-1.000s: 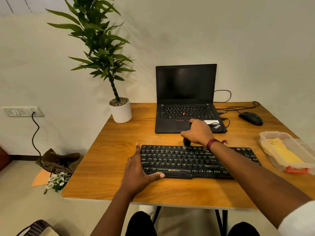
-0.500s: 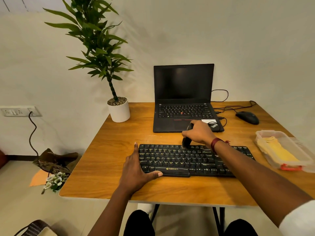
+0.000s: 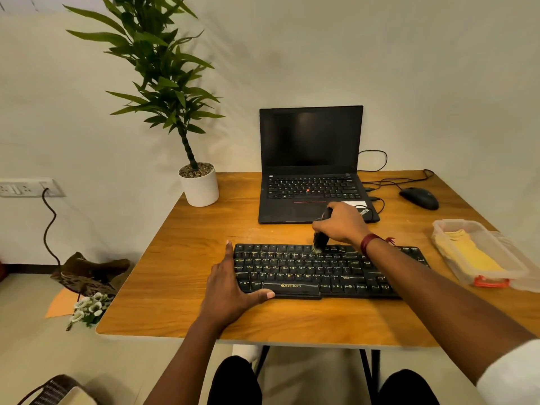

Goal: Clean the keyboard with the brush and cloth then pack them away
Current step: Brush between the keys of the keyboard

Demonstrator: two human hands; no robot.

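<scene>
A black keyboard [image 3: 306, 270] lies across the front of the wooden table [image 3: 181, 258]. My right hand [image 3: 342, 225] grips a small black brush [image 3: 320, 239], whose bristles touch the keyboard's top row near the middle. My left hand [image 3: 230, 285] rests flat against the keyboard's left end, with the thumb along its front edge. A yellow cloth [image 3: 470, 252] lies folded inside a clear plastic box [image 3: 496, 276] at the table's right edge.
An open black laptop [image 3: 311, 168] stands behind the keyboard, with a black mouse [image 3: 419, 197] and cables to its right. A potted plant [image 3: 198, 182] stands at the back left. On the floor at the left lie a bag and white flowers.
The brush tilted and its bristles moved slightly along the keyboard's top row. My left hand stayed at the keyboard's left end. The camera view shifted slightly.
</scene>
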